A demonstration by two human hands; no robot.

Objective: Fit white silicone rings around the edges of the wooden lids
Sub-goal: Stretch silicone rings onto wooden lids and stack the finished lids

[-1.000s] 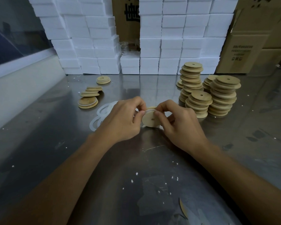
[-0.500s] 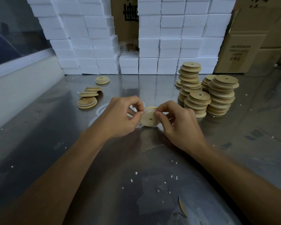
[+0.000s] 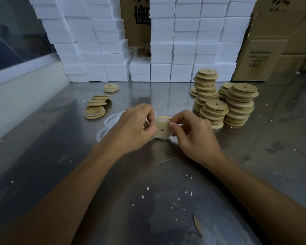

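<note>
I pinch one round wooden lid (image 3: pixel 162 129) above the steel table (image 3: pixel 166 183) with my left hand (image 3: pixel 131 128) and right hand (image 3: pixel 193 133) — few ringed lids (image 3: pixel 94 112) done, tall bare stacks (image 3: pixel 240 105) left.

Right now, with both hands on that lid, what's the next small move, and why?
Probably turn the wooden lid a little and press the white silicone ring on along the lower edge. Both the left hand and right hand pinch the lid by its rim, and a bit of ring shows loose at the bottom.
</note>
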